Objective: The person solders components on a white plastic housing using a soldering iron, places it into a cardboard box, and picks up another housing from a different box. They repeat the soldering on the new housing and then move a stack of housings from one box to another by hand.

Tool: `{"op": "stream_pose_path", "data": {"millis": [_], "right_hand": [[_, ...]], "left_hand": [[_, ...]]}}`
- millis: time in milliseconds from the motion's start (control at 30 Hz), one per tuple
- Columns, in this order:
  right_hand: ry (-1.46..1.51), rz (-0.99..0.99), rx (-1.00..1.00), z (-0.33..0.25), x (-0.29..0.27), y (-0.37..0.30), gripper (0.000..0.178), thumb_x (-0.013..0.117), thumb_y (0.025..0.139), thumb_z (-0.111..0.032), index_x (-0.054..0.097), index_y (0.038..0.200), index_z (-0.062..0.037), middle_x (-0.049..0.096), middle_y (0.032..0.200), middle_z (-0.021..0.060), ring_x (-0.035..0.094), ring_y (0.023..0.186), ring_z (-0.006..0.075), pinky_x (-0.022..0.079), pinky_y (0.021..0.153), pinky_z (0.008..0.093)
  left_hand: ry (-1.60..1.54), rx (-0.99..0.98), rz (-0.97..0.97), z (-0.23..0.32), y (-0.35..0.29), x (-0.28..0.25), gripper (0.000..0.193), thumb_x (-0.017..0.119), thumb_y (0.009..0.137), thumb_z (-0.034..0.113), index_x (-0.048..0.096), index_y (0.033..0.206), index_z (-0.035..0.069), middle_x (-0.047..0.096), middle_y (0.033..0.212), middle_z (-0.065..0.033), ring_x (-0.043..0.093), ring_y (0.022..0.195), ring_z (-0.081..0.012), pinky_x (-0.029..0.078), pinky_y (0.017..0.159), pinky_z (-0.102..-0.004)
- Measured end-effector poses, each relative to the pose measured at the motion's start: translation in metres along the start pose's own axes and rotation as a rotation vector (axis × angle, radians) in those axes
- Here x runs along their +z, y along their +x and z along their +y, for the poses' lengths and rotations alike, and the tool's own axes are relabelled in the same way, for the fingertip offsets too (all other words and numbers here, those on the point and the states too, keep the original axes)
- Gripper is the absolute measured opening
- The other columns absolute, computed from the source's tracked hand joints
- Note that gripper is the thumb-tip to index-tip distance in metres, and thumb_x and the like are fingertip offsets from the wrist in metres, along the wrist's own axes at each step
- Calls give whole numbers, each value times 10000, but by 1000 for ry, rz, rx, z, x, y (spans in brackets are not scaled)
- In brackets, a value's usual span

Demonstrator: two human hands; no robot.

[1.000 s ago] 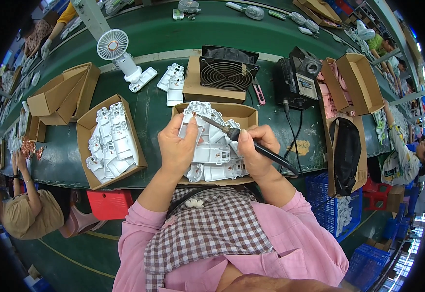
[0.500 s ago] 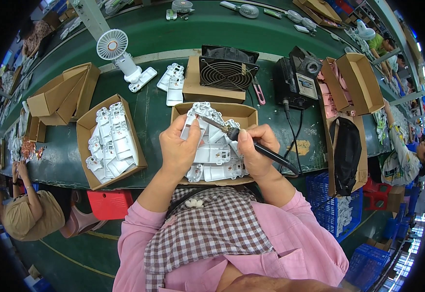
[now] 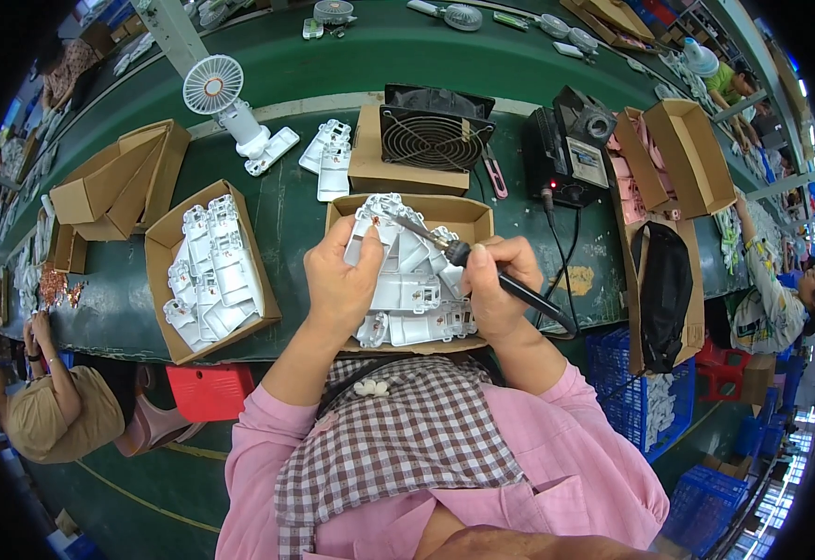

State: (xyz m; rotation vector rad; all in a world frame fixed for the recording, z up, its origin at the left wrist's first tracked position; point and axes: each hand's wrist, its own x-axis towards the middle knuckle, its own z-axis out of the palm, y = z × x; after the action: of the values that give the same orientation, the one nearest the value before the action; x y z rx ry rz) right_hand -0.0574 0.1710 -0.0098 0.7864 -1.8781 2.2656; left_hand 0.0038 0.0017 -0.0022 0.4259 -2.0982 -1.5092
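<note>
My left hand (image 3: 340, 280) pinches a white plastic housing (image 3: 365, 233) between thumb and fingers, over the near cardboard box (image 3: 478, 217). Small copper-coloured bits show on the housing by my thumb. In my right hand (image 3: 505, 285) is a soldering iron (image 3: 457, 252), gripped by its black handle. Its metal tip points up and left, a little right of the housing's copper-coloured spot; whether it touches anything I cannot tell. Several more white housings (image 3: 403, 294) lie in the box beneath both hands.
Left stands a box (image 3: 160, 257) of white housings. Behind are a white handheld fan (image 3: 213, 86), a black metal-grilled fan (image 3: 434, 135) and a pink-handled cutter (image 3: 494, 175). A black soldering station (image 3: 562, 154), its cord trailing near my right hand, neighbours a black pouch (image 3: 664, 289).
The iron's tip has shifted slightly right, away from the copper-coloured spot. A red light now glows on the soldering station. Small fans on the far green belt have moved left.
</note>
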Motion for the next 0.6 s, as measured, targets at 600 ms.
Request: {"op": "stream_pose_path", "data": {"millis": [600], "right_hand": [[-15,136,-11,-12,-6,-4,154,663,840,-117,556,767,-33,544,657,-14,467,587,25,388,505,219]], "left_hand": [[718,-88,-472,13,-42,-55,266,510,833,103,541,998,-103,590,822,-330,566,846,-489,440,708,-489]]}}
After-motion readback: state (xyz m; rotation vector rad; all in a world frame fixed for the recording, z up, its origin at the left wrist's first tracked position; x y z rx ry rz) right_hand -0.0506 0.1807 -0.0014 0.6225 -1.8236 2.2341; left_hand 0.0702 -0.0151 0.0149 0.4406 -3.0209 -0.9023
